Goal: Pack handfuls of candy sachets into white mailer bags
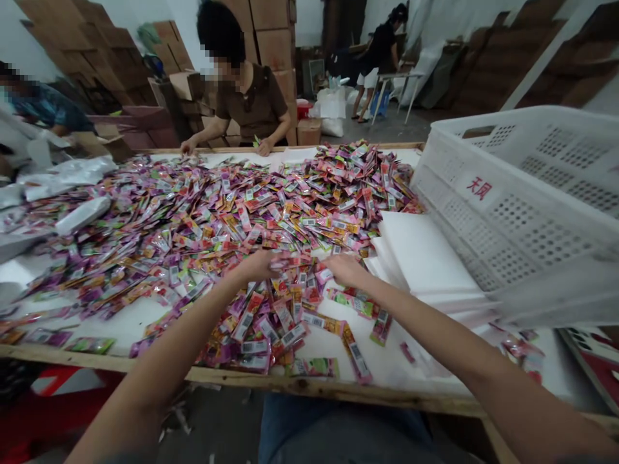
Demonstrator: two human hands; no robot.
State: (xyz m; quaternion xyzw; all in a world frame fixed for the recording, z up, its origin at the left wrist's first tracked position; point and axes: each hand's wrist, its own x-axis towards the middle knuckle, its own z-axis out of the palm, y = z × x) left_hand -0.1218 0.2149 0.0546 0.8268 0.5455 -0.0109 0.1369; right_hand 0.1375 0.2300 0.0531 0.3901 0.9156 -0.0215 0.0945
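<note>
A broad heap of small, shiny printed sachets (246,212) in pink, purple, orange and green covers the table. My left hand (264,264) reaches into the near side of the heap, its blurred fingers stretched to the right over the sachets. Facing it across a short gap, my right hand (344,269) points its fingers left and touches sachets at the heap's edge. Both hands look open; their fingertips are smeared and partly lost among the packets. Closer to me lie loose sachets, among them an orange one (355,354) and a green one (314,367).
White foam sheets (425,251) are stacked right of my right hand, against a large white perforated crate (532,258). Plastic bags (68,177) lie at left. A wooden rim (300,385) edges the table. A co-worker (251,103) handles sachets opposite; other people are farther off.
</note>
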